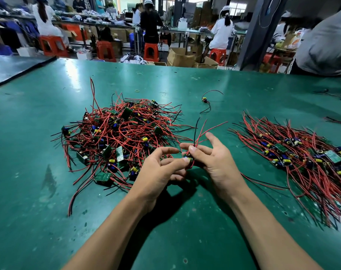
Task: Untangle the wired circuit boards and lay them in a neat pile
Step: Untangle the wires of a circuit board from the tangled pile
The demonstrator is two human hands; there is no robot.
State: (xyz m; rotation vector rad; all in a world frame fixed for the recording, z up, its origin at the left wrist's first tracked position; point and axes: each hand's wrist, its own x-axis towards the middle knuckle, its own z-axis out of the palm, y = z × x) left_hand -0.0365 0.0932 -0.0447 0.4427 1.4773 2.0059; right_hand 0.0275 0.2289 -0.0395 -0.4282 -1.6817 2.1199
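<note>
A small circuit board (190, 160) with red and black wires is held just above the green table (185, 221), in the middle, between the two hands. The left hand (159, 170) pinches it from the left, with the thumb on the board, the lower fingers curled under it and the forefinger stretched out above. The right hand (214, 160) pinches the wires just above the board between thumb and forefinger, with its other fingers spread apart. The wires fan upward past the right fingers.

To the left, touching the left hand's far side, lies the tangled heap (117, 137) of boards and wires. Well to the right lies the neat pile (302, 158), its wires all running one way. Beyond the hands, between the two, a loose board (204, 99) lies alone, with a rubber band (136, 91) farther left.

Behind the table, people sit on orange stools (151, 52) at benches among cardboard boxes (180, 58).
</note>
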